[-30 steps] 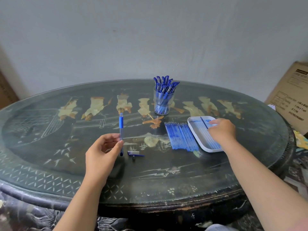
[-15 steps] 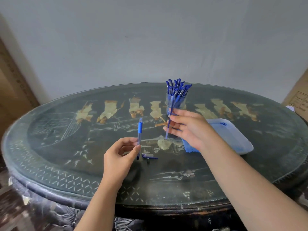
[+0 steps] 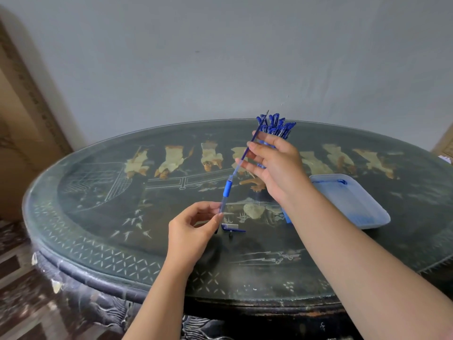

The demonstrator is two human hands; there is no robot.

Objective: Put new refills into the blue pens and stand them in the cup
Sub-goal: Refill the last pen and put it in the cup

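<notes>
Refill [image 3: 234, 171] pinched between the right hand's [image 3: 277, 165] fingers, its lower end at the mouth of the pen barrel [image 3: 227, 188], which the left hand [image 3: 193, 229] pinches low and tilted. Insertion looks just begun. Next, I judge: slide it in along the barrel's line, then fit the cap [image 3: 232, 228] lying on the table [image 3: 98, 217].

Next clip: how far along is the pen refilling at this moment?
Done: a bunch of blue pens stands upright behind the right hand. In hand: the left hand pinches a pen barrel while the right hand holds a refill with its lower end in the barrel's open top. Left: seating the refill, fitting the cap lying on the table, standing the pen with the others.
</notes>
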